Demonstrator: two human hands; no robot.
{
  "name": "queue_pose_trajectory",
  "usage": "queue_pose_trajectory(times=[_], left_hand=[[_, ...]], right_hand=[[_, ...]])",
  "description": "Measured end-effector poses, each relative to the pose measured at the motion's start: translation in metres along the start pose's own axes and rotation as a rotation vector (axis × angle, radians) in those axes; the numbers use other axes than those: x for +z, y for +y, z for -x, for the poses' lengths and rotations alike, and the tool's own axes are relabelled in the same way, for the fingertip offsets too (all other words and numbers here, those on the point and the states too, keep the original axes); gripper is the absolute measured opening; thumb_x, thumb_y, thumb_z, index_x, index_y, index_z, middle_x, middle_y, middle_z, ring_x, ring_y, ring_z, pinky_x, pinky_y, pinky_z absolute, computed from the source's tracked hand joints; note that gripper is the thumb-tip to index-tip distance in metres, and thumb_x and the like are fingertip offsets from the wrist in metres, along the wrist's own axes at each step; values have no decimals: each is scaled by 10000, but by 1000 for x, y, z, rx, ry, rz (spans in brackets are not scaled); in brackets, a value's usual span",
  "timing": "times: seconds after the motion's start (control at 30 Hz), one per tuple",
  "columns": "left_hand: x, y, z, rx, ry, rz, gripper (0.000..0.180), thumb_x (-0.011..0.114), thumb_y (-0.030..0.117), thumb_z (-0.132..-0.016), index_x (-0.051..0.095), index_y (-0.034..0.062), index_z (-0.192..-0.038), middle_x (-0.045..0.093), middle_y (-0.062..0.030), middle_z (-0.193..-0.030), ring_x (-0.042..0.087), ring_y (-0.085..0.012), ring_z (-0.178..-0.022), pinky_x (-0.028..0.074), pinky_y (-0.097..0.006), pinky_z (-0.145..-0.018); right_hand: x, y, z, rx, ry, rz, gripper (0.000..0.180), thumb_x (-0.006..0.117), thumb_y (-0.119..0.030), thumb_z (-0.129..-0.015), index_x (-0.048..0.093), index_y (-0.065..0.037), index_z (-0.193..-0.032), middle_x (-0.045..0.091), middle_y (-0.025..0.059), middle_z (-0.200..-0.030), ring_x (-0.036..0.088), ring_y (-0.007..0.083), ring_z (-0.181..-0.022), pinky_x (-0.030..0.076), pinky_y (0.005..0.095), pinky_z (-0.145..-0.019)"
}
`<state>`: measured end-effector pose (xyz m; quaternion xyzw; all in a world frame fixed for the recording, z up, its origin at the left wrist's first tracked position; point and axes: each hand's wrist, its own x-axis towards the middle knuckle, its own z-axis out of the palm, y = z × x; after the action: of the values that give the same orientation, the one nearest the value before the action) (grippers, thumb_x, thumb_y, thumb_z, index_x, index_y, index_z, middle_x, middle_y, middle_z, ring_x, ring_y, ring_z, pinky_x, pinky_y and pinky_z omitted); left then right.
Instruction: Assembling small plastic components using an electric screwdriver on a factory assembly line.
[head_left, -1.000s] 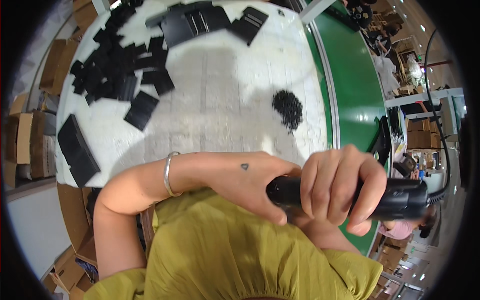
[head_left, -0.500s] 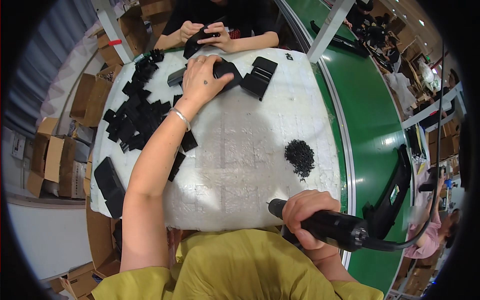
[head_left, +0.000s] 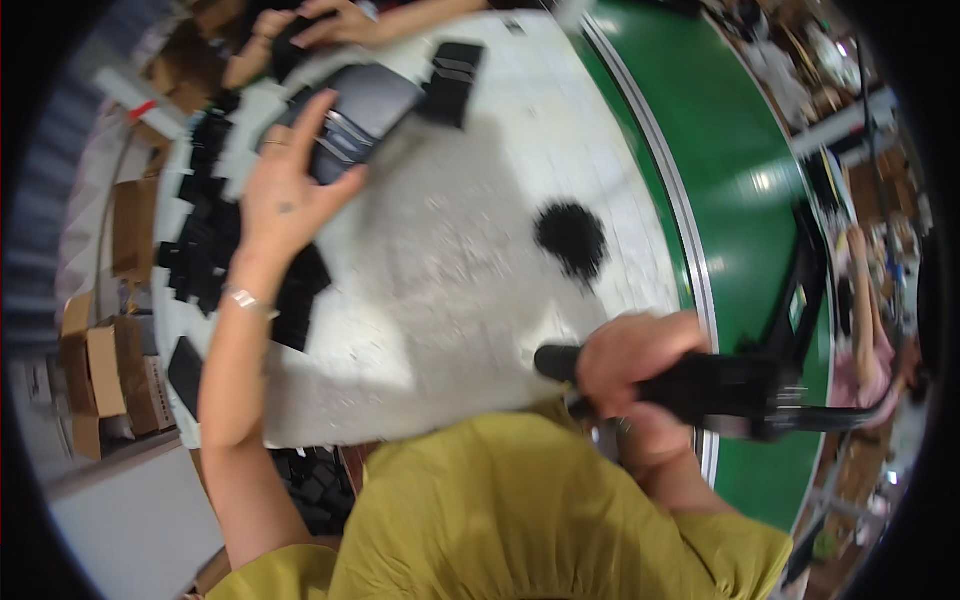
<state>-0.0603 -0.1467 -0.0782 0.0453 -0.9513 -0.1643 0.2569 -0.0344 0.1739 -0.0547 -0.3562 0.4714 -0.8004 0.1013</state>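
The left hand (head_left: pixel 285 195) is spread open, thumb held well apart from the forefinger, and reaches over the near left side of a black panel (head_left: pixel 385 95); motion blur leaves it unclear how firmly it touches. The panel lies under and just beyond its fingertips, with two pale strips beside the thumb. The right hand (head_left: pixel 635 360) is clenched around a black power driver (head_left: pixel 710 390), whose narrower end points leftward out of the fist and whose cord runs off to the right.

Just right of the panel, beyond the left hand, lies a black slotted piece (head_left: pixel 455 82). A heap of flat black pieces (head_left: pixel 200 240) crowds the left hand's left side and passes partly beneath the wrist. Between the two hands is a broad bare stretch of the white bench (head_left: pixel 450 300), its near edge behind the left hand. A pile of tiny black bits (head_left: pixel 570 240) sits ahead of the right hand, slightly left. The bench's right edge meets a green surface (head_left: pixel 740 300) to that hand's right.

Beyond the left hand, another person's hands (head_left: pixel 345 25) are cut off at the top. The driver's tip and the separate bits are too blurred to make out.
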Motion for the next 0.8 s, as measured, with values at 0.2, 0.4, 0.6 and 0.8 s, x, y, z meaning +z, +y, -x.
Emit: queue_pose_trajectory(times=[0.2, 0.4, 0.6, 0.8], left_hand=[[-36, 62, 71, 133, -471, 312, 720, 752, 209, -548, 548, 96, -1229, 517, -127, -802, 545, -280, -713, 449, -341, -649], [-16, 74, 107, 140, -740, 355, 759, 765, 216, -545, 523, 114, -1257, 481, -115, -836, 515, -290, -764, 432, -361, -694], [-25, 86, 106, 162, -517, 344, 805, 816, 292, -547, 502, 85, -1258, 506, -150, -1076, 478, -324, -1017, 399, -382, -893], [-12, 90, 91, 211, -454, 437, 584, 809, 216, -584, 593, 52, -1101, 516, -143, -1103, 475, -332, -1046, 400, -394, -903]], right_hand=[[-43, -49, -17, -352, 70, 108, 345, 619, -112, -753, 429, -87, -1039, 489, -5, -597, 459, 116, -451, 407, 264, -482], [-47, -10, -14, -241, 273, 186, 320, 571, -68, -760, 422, -7, -1036, 470, 53, -640, 425, 132, -468, 387, 283, -452], [-53, 7, -14, -200, 338, 140, 304, 543, -38, -749, 437, 26, -1027, 497, 74, -659, 441, 132, -483, 415, 274, -468], [-57, 16, -18, -125, 382, 194, 271, 534, -32, -744, 451, 36, -994, 496, 73, -646, 456, 133, -490, 430, 279, -483]])
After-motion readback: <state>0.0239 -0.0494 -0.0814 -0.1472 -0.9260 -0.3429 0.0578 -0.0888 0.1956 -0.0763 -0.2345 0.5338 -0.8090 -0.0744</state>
